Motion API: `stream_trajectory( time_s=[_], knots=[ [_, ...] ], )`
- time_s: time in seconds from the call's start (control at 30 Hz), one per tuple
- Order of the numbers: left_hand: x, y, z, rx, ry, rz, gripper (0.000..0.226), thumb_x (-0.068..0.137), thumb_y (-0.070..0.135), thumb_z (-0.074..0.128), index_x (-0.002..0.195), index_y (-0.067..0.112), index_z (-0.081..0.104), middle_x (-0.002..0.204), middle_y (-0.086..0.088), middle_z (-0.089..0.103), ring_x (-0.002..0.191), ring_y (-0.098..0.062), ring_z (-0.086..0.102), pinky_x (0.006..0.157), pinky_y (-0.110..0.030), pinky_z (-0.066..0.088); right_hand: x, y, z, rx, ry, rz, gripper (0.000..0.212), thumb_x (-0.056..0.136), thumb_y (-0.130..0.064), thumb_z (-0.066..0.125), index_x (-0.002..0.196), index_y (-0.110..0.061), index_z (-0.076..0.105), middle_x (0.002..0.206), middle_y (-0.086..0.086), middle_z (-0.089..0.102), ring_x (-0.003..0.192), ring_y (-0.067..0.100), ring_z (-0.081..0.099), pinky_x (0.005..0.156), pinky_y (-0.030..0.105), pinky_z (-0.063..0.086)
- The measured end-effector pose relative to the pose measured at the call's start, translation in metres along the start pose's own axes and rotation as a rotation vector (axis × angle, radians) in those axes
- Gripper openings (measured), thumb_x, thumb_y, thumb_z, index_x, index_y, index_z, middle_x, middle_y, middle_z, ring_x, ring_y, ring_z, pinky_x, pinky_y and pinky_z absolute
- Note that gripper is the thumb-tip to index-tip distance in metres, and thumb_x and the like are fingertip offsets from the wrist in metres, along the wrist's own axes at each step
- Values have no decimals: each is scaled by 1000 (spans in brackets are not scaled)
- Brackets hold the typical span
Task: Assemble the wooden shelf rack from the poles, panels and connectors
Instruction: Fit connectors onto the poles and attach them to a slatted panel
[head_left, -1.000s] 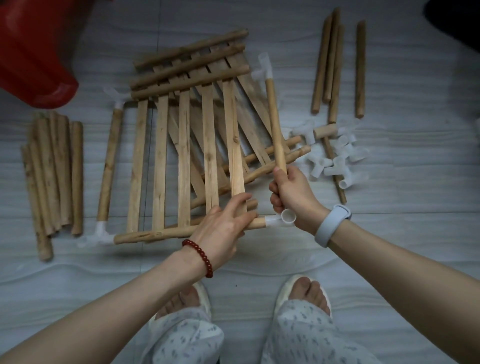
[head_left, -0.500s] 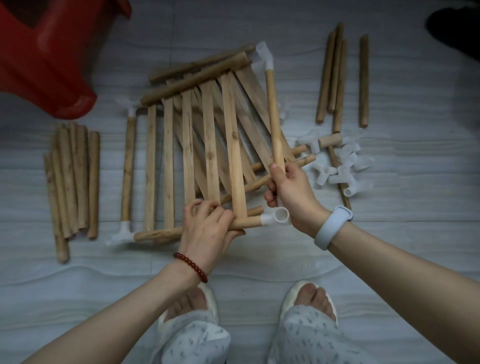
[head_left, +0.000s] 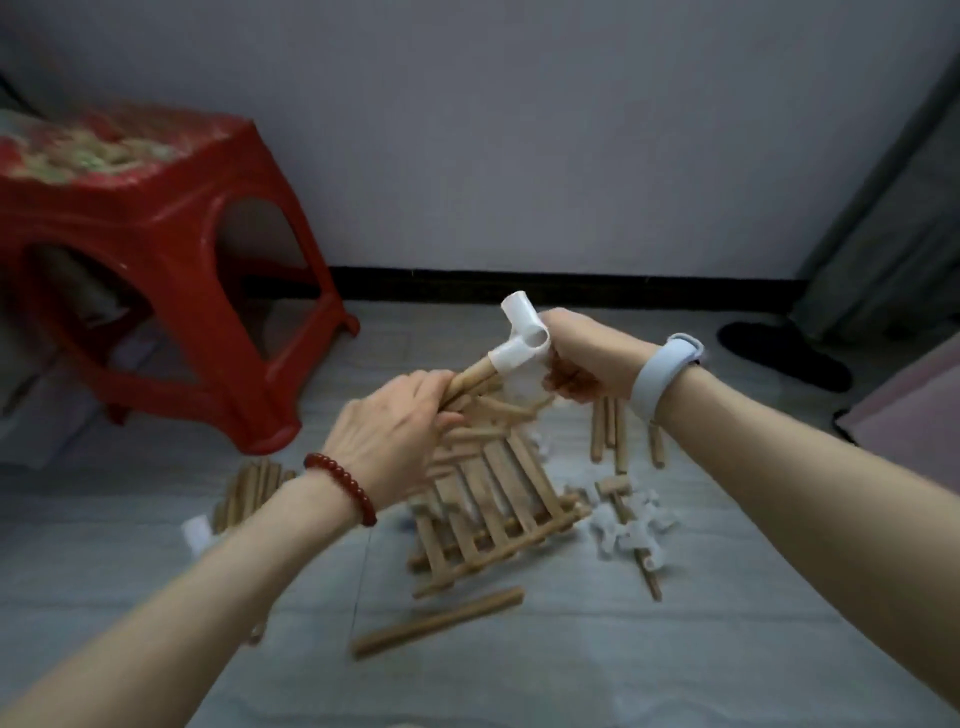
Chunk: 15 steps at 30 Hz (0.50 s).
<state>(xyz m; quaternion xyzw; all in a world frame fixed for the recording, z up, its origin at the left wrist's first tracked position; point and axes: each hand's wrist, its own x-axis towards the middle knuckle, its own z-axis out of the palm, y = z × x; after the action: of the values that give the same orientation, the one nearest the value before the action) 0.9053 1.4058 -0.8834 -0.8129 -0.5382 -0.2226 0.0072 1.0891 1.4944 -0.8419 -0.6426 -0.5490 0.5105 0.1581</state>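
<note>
Grey floor, blurred slatted wooden panel (head_left: 493, 499)

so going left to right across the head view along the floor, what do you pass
red plastic stool → bundle of wooden poles → slatted wooden panel → pile of white plastic connectors → dark slipper
</note>
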Motion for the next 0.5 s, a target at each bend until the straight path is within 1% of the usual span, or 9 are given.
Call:
stream_trajectory(
  time_s=[0.07, 0.13, 0.17, 0.2, 0.23, 0.27, 0.33, 0.4, 0.5],
  knots=[
    [11, 6, -28, -70, 34, 13, 33, 94, 33, 41, 120, 16, 50, 97, 0, 56, 87, -23, 56, 68, -38, 45, -26, -15, -24, -164, 85, -101, 24, 73, -36, 47, 67, -13, 49, 64, 9, 50, 58, 23, 43, 58, 26, 32],
    [18, 17, -47, -133, 40, 26, 35, 95, 34, 37, 125, 19, 48, 102, 1, 57, 91, -21, 57, 76, -40, 47, -48, -19, -40, -322, 271, -248, 35, 90, -35, 37, 66, -12, 51, 73, 8, 54, 72, 27, 48, 66, 31, 35],
    [19, 26, -54, -148, 43, 43, 36, 95, 36, 36, 126, 20, 47, 105, 3, 58, 94, -20, 57, 78, -39, 47, -60, -19, -45, -301, 340, -356, 42, 96, -33, 30, 68, -13, 55, 78, 8, 57, 78, 27, 51, 69, 33, 38],
    [19, 34, -56, -159, 37, 55, 37, 96, 38, 35, 126, 22, 48, 106, 5, 59, 96, -17, 57, 79, -36, 46, -70, -16, -45, -184, 343, -442, 48, 99, -33, 26, 72, -14, 61, 81, 6, 60, 78, 24, 54, 71, 34, 41],
    [17, 42, -54, -177, 28, 62, 36, 95, 40, 35, 125, 24, 49, 105, 7, 60, 96, -14, 57, 77, -31, 45, -79, -12, -42, -15, 311, -474, 51, 101, -35, 23, 77, -16, 64, 77, 4, 59, 71, 17, 56, 68, 32, 43],
    [16, 50, -50, -202, 19, 65, 34, 95, 41, 37, 123, 26, 51, 101, 10, 61, 94, -13, 57, 73, -27, 42, -85, -7, -38, 116, 282, -479, 51, 102, -37, 23, 81, -16, 64, 72, 2, 55, 59, 12, 55, 59, 28, 44],
    [11, 62, -38, -279, -33, 24, 27, 95, 40, 42, 116, 28, 54, 82, 15, 56, 85, -13, 58, 67, -26, 37, -93, 5, -33, 225, 248, -440, 47, 102, -39, 26, 84, -13, 61, 67, 4, 47, 40, 10, 48, 42, 22, 39],
    [4, 69, -23, -404, -98, -27, 23, 95, 42, 42, 106, 27, 56, 68, 15, 50, 72, -14, 56, 63, -28, 38, -94, 19, -32, 244, 200, -411, 46, 102, -34, 29, 79, -9, 59, 65, 6, 46, 34, 11, 47, 34, 19, 35],
    [-7, 77, 0, -532, -157, -15, 21, 93, 45, 41, 97, 28, 52, 65, 14, 49, 59, -5, 49, 58, -25, 38, -96, 36, -34, 349, 132, -290, 48, 102, -33, 29, 74, -5, 56, 52, 5, 50, 32, 16, 48, 32, 18, 35]
  ],
)
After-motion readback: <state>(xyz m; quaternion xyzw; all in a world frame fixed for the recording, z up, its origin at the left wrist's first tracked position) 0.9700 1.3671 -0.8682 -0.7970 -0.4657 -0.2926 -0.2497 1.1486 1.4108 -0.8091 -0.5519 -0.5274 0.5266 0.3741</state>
